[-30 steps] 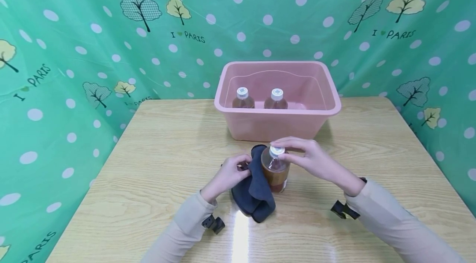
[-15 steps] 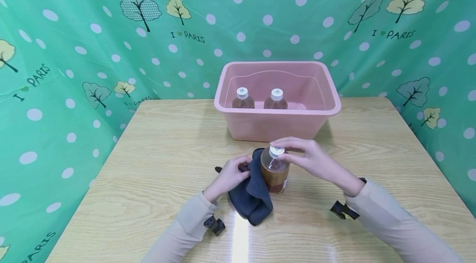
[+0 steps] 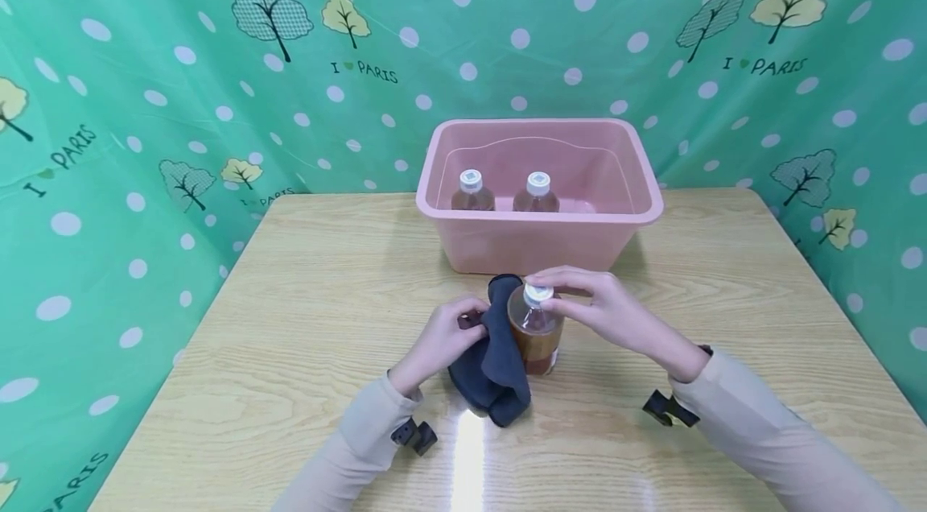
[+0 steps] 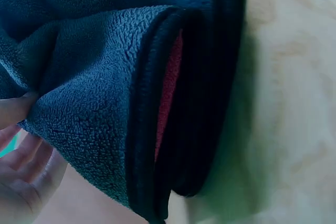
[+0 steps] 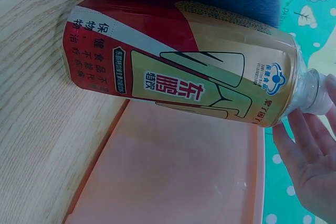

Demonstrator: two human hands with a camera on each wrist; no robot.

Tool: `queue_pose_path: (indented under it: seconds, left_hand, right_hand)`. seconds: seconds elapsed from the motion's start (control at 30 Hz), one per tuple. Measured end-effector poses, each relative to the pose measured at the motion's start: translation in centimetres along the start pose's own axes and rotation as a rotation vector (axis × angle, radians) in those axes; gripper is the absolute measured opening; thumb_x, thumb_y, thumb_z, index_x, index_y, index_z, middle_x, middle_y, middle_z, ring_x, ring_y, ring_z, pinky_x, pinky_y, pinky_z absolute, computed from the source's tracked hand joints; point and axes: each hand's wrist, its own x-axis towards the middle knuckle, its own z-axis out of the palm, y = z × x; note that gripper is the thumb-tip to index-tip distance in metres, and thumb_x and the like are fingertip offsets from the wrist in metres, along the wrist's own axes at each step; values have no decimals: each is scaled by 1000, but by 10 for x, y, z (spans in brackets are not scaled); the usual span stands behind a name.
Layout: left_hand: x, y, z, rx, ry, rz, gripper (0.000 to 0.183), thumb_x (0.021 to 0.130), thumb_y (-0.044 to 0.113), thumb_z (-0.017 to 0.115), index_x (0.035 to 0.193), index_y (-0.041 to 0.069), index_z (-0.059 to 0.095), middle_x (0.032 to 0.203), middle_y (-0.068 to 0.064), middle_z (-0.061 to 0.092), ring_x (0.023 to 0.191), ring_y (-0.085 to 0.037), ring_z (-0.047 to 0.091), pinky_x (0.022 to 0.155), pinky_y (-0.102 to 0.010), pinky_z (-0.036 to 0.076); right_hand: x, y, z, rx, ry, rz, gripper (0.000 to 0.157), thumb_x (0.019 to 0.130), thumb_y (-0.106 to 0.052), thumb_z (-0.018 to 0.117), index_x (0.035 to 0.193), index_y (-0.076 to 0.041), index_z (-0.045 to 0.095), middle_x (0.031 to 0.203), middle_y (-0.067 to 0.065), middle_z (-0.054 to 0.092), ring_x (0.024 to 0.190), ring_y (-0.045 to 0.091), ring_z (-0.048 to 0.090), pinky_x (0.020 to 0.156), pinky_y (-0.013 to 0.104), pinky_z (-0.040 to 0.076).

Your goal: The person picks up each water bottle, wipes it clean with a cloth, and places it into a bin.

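Observation:
A drink bottle (image 3: 536, 335) with a white cap, its label gold and red in the right wrist view, stands upright on the table. My right hand (image 3: 590, 303) holds it by the cap and neck from the right. On the bottle's left side, my left hand (image 3: 451, 331) pinches a dark blue-grey cloth (image 3: 500, 359) that lies against the bottle. The left wrist view shows the cloth (image 4: 100, 87) bunched between thumb and fingers, with black edging and a bit of red inside a fold. Part of the left fingers is hidden behind the cloth.
Just behind the bottle is a pink plastic bin (image 3: 539, 242) on the wooden table (image 3: 304, 319). Two more white-capped bottles, one at the left (image 3: 472, 194) and one nearer the middle (image 3: 537, 194), stand inside it. A green patterned curtain (image 3: 405, 61) hangs behind.
The cloth and my left hand have shifted down the bottle's side and back up, with the cloth still pressed to it. My right hand and the bottle have stayed in place.

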Motion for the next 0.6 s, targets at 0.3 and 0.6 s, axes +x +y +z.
queue_pose_path:
  seconds: [0.3,0.6]
  left_hand:
    - [6,18,-11,-15,19,35,17,74,-8,57,89,-1,63,90,-11,62,79,-21,56,68,-25,48]
    - [8,20,-13,-5,2,61,18,73,-8,57,89,-2,62,90,-12,61,78,-21,56,66,-24,48]
  right_hand:
    - [0,0,0,12,3,0,32,81,-7,60,113,-6,59,110,3,61,104,10,53,81,32,47]
    - [0,1,1,10,12,-5,32,81,-6,60,113,-6,60,110,3,61,104,9,54,79,31,47]
